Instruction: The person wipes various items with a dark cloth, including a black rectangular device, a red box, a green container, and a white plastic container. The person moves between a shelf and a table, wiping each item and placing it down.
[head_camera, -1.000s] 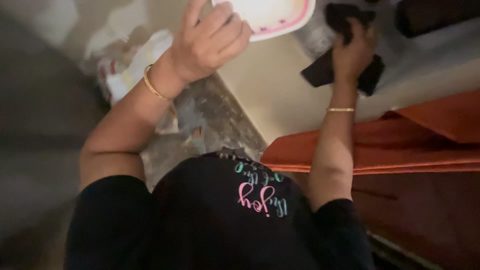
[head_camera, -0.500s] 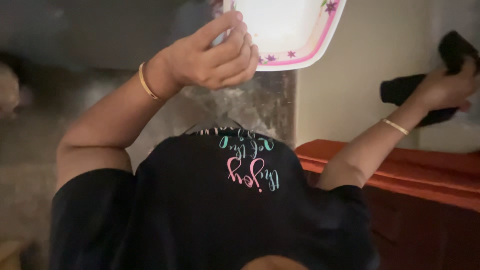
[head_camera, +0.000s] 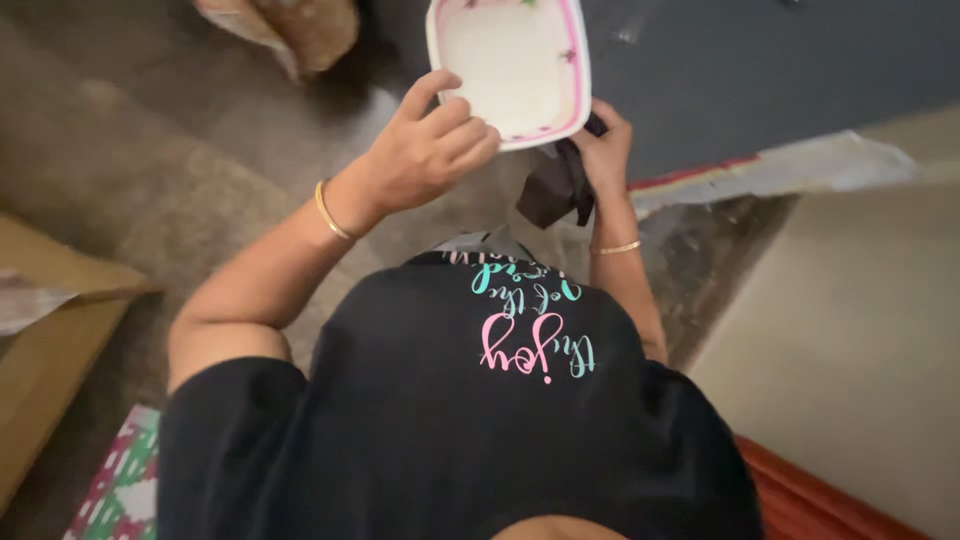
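A white, pink-rimmed square plastic tray (head_camera: 510, 68) is held up in front of the chest. The left hand (head_camera: 428, 150) clasps its lower-left edge, while the right hand (head_camera: 603, 146), closed around a dark crumpled cloth (head_camera: 556, 186), touches its lower-right corner.

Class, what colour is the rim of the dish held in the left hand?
Pink, on a white dish with small flower marks; head view.

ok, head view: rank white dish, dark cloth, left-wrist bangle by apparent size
1. white dish, clearly largest
2. dark cloth, partly hidden behind the right hand
3. left-wrist bangle, thin, smallest
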